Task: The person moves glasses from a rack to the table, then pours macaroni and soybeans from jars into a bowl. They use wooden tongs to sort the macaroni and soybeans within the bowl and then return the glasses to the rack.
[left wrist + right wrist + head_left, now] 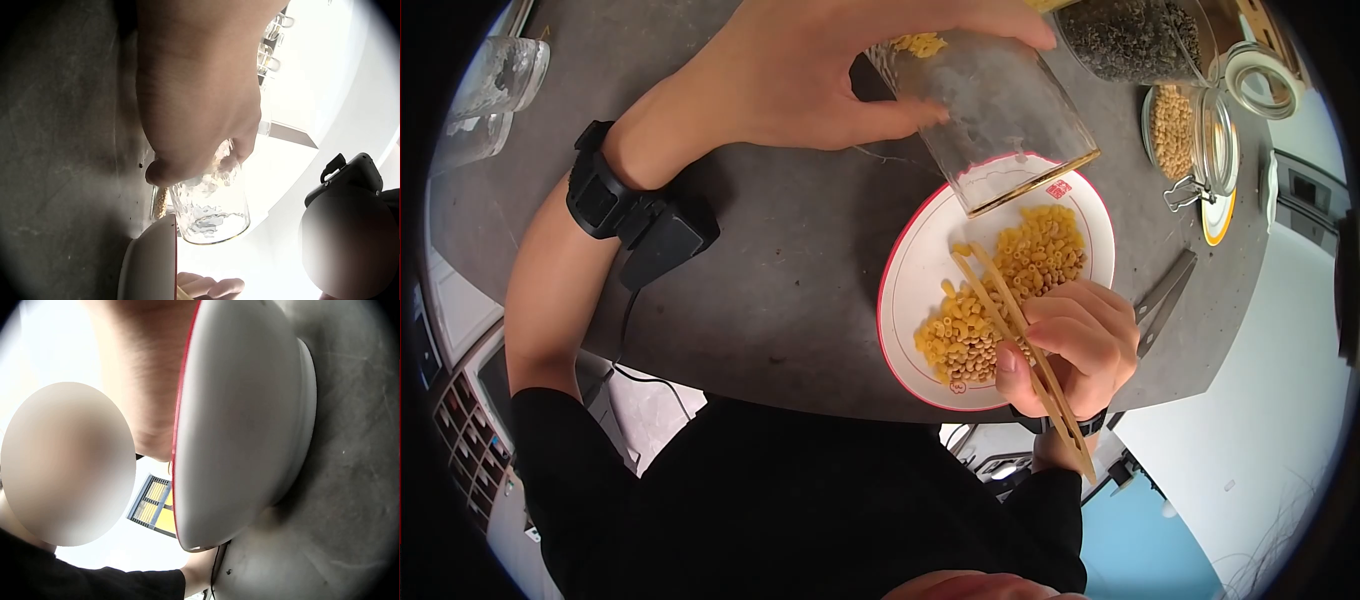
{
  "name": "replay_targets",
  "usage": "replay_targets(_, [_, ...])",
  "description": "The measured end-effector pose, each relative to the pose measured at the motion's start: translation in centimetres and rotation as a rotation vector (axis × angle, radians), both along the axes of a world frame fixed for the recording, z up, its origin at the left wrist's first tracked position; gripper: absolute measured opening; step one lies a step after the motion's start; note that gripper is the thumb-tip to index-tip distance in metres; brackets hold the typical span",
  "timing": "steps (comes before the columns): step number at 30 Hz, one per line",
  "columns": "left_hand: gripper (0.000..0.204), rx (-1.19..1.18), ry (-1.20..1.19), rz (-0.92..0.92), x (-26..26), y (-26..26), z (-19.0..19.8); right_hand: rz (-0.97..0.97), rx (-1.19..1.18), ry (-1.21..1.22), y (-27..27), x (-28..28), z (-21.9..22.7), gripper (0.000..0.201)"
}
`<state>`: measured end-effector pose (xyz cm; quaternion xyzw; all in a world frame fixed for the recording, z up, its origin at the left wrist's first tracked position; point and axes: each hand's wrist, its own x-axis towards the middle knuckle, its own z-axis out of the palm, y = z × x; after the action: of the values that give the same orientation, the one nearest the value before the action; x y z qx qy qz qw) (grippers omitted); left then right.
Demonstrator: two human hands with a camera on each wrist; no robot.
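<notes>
My left hand (pixel 800 80) grips a clear glass (pixel 1000 110), tilted with its gold rim low over the far edge of a red-rimmed plate (pixel 910 260). Some yellow pasta (pixel 920 44) lies deep inside the glass. On the plate are elbow macaroni (pixel 1040 240) and pale beans (pixel 972 358). My right hand (pixel 1080 345) holds wooden chopsticks (pixel 1040 370), their tips at the macaroni. In the left wrist view, the left hand (pixel 194 94) holds the glass (pixel 209 212) beside the plate (pixel 150 262). The right wrist view shows mostly the plate's outer side (pixel 237 425).
At the back right lie a jar of dark bits (pixel 1130 40) and an open clip-lid jar of beans (pixel 1172 130). Scissors (pixel 1168 295) lie right of the plate. Clear glassware (pixel 500 80) stands at the far left of the grey table (pixel 790 280).
</notes>
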<state>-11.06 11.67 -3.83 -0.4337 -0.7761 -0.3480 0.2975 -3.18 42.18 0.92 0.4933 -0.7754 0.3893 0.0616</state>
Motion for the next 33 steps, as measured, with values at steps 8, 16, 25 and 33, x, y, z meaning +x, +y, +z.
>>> replay_targets(8, [0.059,-0.102,-0.033,0.045,0.7,0.0,0.9,0.028,0.005,-0.034,0.2,0.4,0.1,0.032])
replay_targets(16, [0.060,0.074,0.066,-0.039,-1.3,0.0,-2.0,-0.060,-0.281,-0.140,0.9,1.0,0.3,0.041])
replay_targets(25, [0.058,-0.027,0.019,0.019,-0.3,-0.4,-0.6,0.039,-0.109,-0.105,0.2,0.4,1.0,0.023])
replay_targets(33, [0.059,-0.021,0.004,0.004,0.0,0.1,0.3,0.087,-0.022,-0.109,0.1,1.0,0.5,0.025])
